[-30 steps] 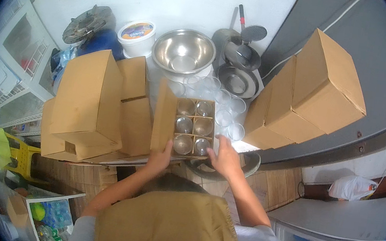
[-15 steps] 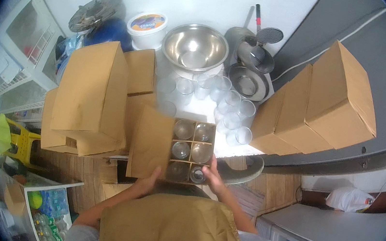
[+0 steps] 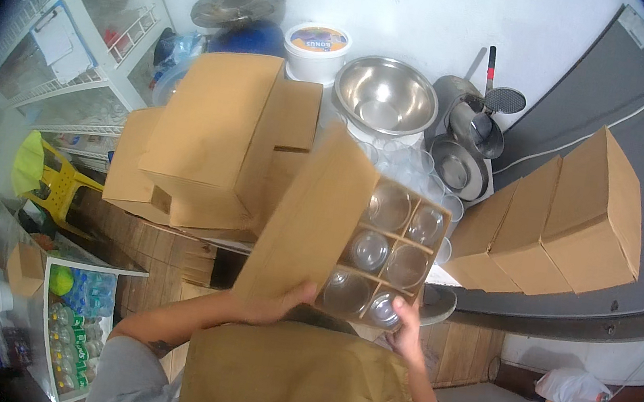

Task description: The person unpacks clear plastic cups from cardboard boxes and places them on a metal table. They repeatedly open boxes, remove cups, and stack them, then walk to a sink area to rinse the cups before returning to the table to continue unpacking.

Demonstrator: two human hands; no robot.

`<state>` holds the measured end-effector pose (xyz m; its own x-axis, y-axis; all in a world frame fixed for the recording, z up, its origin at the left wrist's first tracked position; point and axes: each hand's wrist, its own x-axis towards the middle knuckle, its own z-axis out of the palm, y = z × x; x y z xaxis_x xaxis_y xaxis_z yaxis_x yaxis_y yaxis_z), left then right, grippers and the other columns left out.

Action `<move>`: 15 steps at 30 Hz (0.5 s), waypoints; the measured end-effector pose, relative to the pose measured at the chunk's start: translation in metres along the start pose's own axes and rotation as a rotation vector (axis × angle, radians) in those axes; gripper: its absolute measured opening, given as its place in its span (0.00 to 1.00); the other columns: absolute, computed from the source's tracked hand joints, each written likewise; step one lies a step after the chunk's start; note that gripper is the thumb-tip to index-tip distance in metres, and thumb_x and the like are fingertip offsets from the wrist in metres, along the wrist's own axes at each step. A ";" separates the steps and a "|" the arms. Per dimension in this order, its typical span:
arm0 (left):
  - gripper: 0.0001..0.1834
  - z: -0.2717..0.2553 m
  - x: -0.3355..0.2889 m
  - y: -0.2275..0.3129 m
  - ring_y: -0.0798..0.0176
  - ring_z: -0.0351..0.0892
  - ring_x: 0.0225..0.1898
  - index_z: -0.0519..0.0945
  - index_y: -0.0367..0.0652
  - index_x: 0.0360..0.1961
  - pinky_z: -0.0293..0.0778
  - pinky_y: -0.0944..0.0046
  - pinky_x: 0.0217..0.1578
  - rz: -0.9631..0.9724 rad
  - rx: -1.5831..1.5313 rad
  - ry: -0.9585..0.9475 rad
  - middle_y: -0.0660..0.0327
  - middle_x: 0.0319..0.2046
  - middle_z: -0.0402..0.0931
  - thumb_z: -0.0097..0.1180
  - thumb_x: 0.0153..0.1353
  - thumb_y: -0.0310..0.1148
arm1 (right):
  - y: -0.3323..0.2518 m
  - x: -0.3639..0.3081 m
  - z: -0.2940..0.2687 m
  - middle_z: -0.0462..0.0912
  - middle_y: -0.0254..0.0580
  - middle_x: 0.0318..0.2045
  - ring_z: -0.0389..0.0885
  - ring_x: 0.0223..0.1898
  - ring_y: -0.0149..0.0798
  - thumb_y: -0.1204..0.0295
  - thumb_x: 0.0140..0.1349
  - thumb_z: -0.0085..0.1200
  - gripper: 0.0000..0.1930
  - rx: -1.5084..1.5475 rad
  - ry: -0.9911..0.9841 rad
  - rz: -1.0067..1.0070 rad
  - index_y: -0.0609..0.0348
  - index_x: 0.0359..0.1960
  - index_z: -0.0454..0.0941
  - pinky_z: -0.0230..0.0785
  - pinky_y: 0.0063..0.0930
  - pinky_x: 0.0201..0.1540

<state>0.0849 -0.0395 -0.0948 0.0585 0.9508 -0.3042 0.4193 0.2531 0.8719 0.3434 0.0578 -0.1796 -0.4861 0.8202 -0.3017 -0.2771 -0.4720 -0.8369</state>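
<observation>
A brown cardboard box [image 3: 362,318] is held in front of my chest, tilted, with its flap [image 3: 308,215] raised on the left. Card dividers [image 3: 378,269] split it into compartments, and clear drinking glasses [image 3: 369,250] stand in them. My left hand [image 3: 280,303] grips the box's near left side by the base of the flap, its fingers partly hidden. The near right corner is in my right hand [image 3: 406,332], fingers curled at the rim beside a glass [image 3: 385,309].
Closed cardboard boxes [image 3: 209,129] are stacked at left, more boxes [image 3: 580,219] at right. Behind the held box, clear glasses [image 3: 416,165] crowd the white table. A steel bowl [image 3: 386,96], white tub [image 3: 316,54] and metal pans [image 3: 457,166] stand along the wall.
The box has come up nearer to me and turned clockwise, both hands still on it. My view has swung left, so the surroundings sit further right.
</observation>
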 end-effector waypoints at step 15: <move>0.17 -0.009 -0.038 -0.019 0.52 0.75 0.36 0.74 0.32 0.45 0.72 0.55 0.42 0.022 -0.033 0.652 0.47 0.32 0.74 0.52 0.68 0.39 | 0.016 0.078 0.090 0.63 0.46 0.66 0.59 0.66 0.40 0.70 0.61 0.50 0.36 -0.060 -0.276 0.013 0.59 0.72 0.51 0.48 0.34 0.68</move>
<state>0.0670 -0.0783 -0.0962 -0.4993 0.8664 0.0006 0.3959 0.2275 0.8897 0.2266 0.0849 -0.1756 -0.6986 0.6916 -0.1836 -0.2243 -0.4554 -0.8616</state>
